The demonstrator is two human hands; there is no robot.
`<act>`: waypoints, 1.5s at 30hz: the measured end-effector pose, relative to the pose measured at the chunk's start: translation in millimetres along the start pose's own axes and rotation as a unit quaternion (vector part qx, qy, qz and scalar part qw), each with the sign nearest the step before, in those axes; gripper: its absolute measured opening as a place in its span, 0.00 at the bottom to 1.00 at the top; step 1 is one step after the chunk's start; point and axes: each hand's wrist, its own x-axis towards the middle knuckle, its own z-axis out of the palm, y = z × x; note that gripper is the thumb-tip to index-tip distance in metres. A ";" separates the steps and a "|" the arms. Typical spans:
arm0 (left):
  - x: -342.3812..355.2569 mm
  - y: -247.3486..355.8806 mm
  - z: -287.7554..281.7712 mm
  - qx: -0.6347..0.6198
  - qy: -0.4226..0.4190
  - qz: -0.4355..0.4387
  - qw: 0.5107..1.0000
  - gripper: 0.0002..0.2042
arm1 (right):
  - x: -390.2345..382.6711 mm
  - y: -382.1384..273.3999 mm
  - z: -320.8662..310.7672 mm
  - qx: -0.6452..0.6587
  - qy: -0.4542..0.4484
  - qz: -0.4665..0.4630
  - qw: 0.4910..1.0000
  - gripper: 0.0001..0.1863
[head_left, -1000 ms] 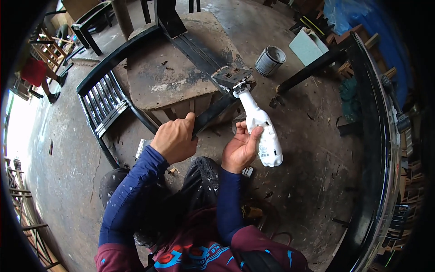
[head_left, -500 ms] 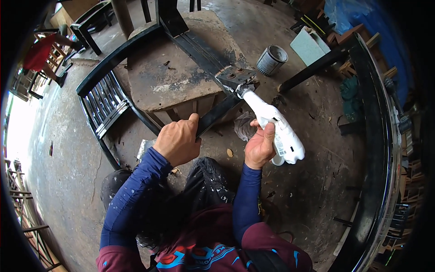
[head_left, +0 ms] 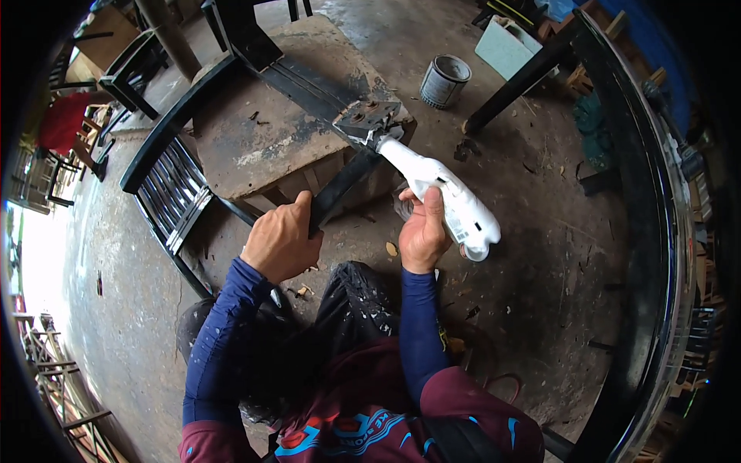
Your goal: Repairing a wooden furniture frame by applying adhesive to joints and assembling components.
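My right hand (head_left: 424, 238) is wrapped round a white plastic bottle (head_left: 457, 202), thumb on top. The bottle tilts, its narrow neck pointing up and left to the corner joint of a black wooden chair frame (head_left: 301, 94). Its tip meets the joint beside a dark corner block (head_left: 367, 121) with screw heads and pale smears. Further left, my left hand (head_left: 279, 241) grips a black chair rail (head_left: 347, 184) that runs up to that same joint. The frame lies across a worn, paint-stained board (head_left: 266, 143) on a low stand.
A paint-streaked can (head_left: 445, 81) stands beyond the joint, near a pale box (head_left: 508, 48). A long black curved frame (head_left: 644, 231) rises along the right. The chair's slatted back (head_left: 174, 181) is at left. A person in red (head_left: 68, 123) is at the far left.
The chair frame, both hands and the bottle have shifted left together in the picture, and so has the background. The bottle tip stays at the joint, and both grips are kept.
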 end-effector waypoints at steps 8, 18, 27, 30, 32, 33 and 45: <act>0.2 0.1 0.9 0.005 0.017 0.021 1.000 0.18 | 20.4 -12.2 7.0 0.015 0.014 -0.003 1.000 0.17; -1.5 0.8 3.7 0.001 -0.017 0.003 1.000 0.18 | 50.0 -19.0 -10.6 -0.042 0.052 0.006 0.998 0.17; -1.7 -14.1 13.6 0.010 0.043 0.054 0.998 0.16 | 119.8 -110.9 42.7 -0.354 -0.218 -0.027 0.909 0.12; -3.2 -17.2 16.8 0.030 0.053 0.074 0.995 0.16 | 136.4 -111.4 64.4 -0.491 -0.353 -0.123 0.787 0.12; -1.9 -15.6 17.4 0.017 0.045 0.059 0.997 0.16 | 143.2 -102.6 74.0 -0.496 -0.379 -0.146 0.767 0.12; -1.4 -14.3 16.5 0.012 0.033 0.048 0.998 0.16 | 143.4 -99.2 78.4 -0.496 -0.398 -0.169 0.753 0.13; -2.1 -8.7 14.6 0.042 0.037 0.035 0.998 0.14 | 128.2 -93.3 95.8 -0.501 -0.426 -0.152 0.738 0.12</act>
